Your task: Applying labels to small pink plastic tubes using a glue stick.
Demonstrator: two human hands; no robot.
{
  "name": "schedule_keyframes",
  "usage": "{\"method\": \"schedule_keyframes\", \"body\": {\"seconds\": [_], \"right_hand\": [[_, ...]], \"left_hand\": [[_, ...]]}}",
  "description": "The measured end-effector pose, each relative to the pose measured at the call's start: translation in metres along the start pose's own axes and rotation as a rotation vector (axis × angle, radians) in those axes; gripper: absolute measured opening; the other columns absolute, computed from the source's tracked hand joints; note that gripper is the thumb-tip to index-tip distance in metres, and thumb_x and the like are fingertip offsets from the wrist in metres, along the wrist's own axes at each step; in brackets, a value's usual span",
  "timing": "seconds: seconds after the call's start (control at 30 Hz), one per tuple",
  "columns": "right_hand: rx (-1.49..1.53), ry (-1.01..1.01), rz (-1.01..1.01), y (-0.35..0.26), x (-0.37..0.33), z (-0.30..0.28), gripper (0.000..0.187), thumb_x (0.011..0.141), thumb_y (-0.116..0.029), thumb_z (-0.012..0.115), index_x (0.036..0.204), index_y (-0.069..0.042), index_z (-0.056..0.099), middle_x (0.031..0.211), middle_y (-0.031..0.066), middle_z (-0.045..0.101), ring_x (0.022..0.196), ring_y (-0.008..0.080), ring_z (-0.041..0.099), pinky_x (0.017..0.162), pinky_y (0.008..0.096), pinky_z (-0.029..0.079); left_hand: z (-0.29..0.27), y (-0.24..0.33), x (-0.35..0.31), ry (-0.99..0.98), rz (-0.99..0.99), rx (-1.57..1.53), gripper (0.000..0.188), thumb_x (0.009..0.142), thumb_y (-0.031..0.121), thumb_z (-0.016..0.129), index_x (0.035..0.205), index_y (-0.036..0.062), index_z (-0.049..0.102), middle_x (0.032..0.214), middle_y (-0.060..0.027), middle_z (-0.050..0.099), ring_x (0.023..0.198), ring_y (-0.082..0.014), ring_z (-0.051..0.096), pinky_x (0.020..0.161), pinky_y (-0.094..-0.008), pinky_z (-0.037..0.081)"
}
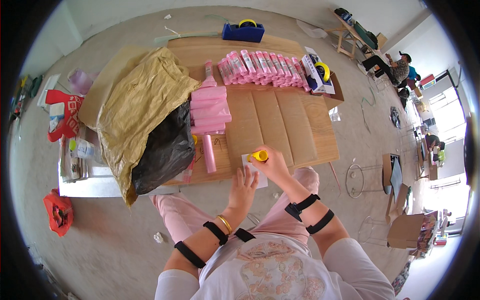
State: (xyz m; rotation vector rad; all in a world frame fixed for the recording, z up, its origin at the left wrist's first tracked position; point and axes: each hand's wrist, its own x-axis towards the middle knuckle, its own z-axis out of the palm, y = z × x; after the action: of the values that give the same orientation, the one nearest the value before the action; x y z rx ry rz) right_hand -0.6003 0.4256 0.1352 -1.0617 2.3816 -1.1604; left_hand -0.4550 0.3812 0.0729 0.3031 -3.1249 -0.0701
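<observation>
At the near edge of the table, my right hand [272, 162] is closed on a small yellow hollow cylinder [259, 155], whose open end shows. The cylinder is over a white sheet of paper [261, 181] that hangs partly past the table edge. My left hand [243, 187] rests on that paper with its fingers stretched out and holds nothing. Left of my hands lies a single shiny pink roll [208, 154]. Farther left, several pink rolls [209, 111] are stacked beside crumpled gold and black plastic bags.
Brown cardboard [270, 117] covers the middle of the wooden table [325, 132]. Beyond it stands a row of labelled pink rolls [260, 67]. A blue tape dispenser [243, 33] is at the far edge, with a box [312, 75] and yellow tape roll [323, 71] at right.
</observation>
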Motion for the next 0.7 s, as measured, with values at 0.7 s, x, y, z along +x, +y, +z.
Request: {"method": "schedule_keyframes", "body": {"seconds": [0.7], "right_hand": [[-0.184,-0.066,-0.009,-0.013,0.016,0.003,0.023,0.070,-0.019,0.071,0.085,-0.004,0.062,0.081,0.0128,0.064,0.071,0.0266,0.064,0.063,0.0334,0.049]], "left_hand": [[-0.008,0.003,0.000,-0.016,-0.041,-0.059,0.052,0.086,0.020,0.047,0.137,0.0113,0.037,0.141,-0.0215,0.030,0.125,-0.0402,0.035,0.101,-0.0490,0.031]]}}
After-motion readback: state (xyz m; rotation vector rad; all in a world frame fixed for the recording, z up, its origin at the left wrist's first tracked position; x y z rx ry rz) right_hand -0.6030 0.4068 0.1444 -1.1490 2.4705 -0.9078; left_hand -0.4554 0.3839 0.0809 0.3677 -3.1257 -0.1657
